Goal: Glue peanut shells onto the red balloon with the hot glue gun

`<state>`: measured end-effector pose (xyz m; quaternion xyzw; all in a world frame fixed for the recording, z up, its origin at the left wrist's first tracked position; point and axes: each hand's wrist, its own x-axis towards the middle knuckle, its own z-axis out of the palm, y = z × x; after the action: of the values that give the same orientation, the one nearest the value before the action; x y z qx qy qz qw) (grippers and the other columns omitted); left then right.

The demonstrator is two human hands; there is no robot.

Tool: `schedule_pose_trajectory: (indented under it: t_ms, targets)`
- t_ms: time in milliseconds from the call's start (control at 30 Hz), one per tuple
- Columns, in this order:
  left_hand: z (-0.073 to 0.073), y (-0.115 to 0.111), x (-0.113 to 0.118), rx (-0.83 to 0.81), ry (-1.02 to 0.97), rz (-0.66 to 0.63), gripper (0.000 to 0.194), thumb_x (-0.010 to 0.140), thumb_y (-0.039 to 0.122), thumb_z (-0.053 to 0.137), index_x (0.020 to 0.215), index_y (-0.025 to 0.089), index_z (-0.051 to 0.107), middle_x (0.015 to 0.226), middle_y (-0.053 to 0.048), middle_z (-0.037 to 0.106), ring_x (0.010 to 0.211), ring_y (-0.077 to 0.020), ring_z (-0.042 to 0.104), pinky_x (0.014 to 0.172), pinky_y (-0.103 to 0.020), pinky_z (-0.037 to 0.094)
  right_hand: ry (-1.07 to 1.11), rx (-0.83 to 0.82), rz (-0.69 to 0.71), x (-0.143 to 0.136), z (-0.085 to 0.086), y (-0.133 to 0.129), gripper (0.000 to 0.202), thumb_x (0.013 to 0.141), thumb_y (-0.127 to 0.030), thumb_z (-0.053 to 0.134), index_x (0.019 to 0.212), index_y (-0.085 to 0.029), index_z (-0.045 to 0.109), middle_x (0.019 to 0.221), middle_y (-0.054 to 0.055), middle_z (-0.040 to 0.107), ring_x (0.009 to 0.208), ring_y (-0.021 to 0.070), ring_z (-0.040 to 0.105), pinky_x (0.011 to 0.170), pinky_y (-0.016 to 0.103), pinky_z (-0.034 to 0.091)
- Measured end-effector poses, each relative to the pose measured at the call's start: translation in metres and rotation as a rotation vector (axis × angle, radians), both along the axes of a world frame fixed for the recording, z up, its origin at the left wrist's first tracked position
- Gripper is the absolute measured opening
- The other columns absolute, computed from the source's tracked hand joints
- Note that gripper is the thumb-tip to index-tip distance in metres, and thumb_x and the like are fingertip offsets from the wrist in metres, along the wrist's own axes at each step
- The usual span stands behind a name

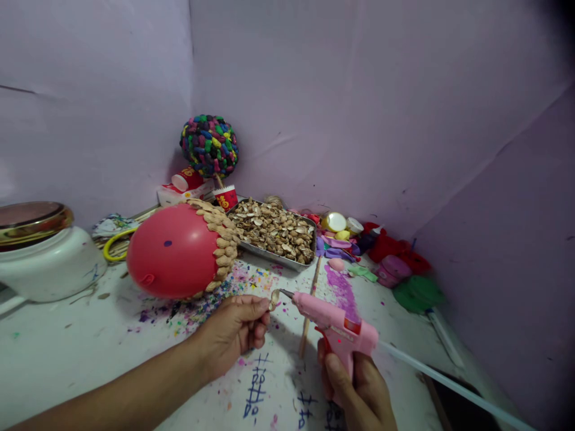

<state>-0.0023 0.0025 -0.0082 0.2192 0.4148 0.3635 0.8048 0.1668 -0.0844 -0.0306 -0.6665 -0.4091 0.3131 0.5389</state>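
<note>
Between thumb and finger, my left hand (245,323) pinches a peanut shell half (274,299), its hollow side partly showing. My right hand (359,389) is wrapped round the handle of a pink glue gun (335,320), a finger by its red trigger. The metal nozzle points left, its tip at or very near the shell. A long glue stick (449,377) trails from the gun's back. Left of my hands lies a red balloon (173,251), its right end covered with rows of peanut shells (224,248). Behind it a metal tray (281,259) is heaped with peanut shells.
A multicoloured ball (209,146) on a stick stands in a red paper cup (226,197) at the back. At left are a white pot (49,263) and yellow-handled scissors (114,244). Paint jars (335,221), balloons and a green lid-like item (417,293) crowd the right. A wooden stick (309,311) lies mid-table.
</note>
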Motion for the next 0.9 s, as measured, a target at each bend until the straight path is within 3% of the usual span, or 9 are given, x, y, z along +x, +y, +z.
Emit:
schedule_pose_trajectory:
  t_ms: [267, 567, 900]
  targets:
    - [-0.0005, 0.0001, 0.0004, -0.006, -0.008, 0.021, 0.01, 0.07, 0.014, 0.061, 0.062, 0.012, 0.054, 0.052, 0.003, 0.054, 0.038, -0.0042, 0.045, 0.039, -0.016, 0.034, 0.068, -0.019, -0.008, -0.0039, 0.0007, -0.0014, 0.045, 0.067, -0.053, 0.061, 0.088, -0.015, 0.064, 0.082, 0.009, 0.068, 0.08, 0.0266, 0.06, 0.057, 0.029, 0.045]
    - [-0.0002, 0.0, -0.0001, -0.003, -0.01, 0.034, 0.011, 0.072, 0.012, 0.059, 0.062, 0.013, 0.054, 0.052, 0.002, 0.054, 0.037, -0.0043, 0.044, 0.038, -0.016, 0.034, 0.01, 0.0, -0.009, -0.0029, 0.0042, -0.0014, 0.041, 0.065, -0.053, 0.062, 0.083, -0.015, 0.064, 0.072, 0.007, 0.067, 0.071, 0.0244, 0.061, 0.048, 0.026, 0.043]
    - [0.0003, 0.0014, -0.0007, -0.003, -0.015, 0.043, 0.011, 0.07, 0.012, 0.06, 0.061, 0.013, 0.054, 0.053, 0.002, 0.054, 0.038, -0.0046, 0.045, 0.039, -0.016, 0.034, 0.055, 0.001, -0.023, -0.0048, 0.0014, -0.0025, 0.041, 0.066, -0.051, 0.062, 0.086, -0.015, 0.064, 0.075, 0.007, 0.068, 0.075, 0.0251, 0.062, 0.05, 0.026, 0.044]
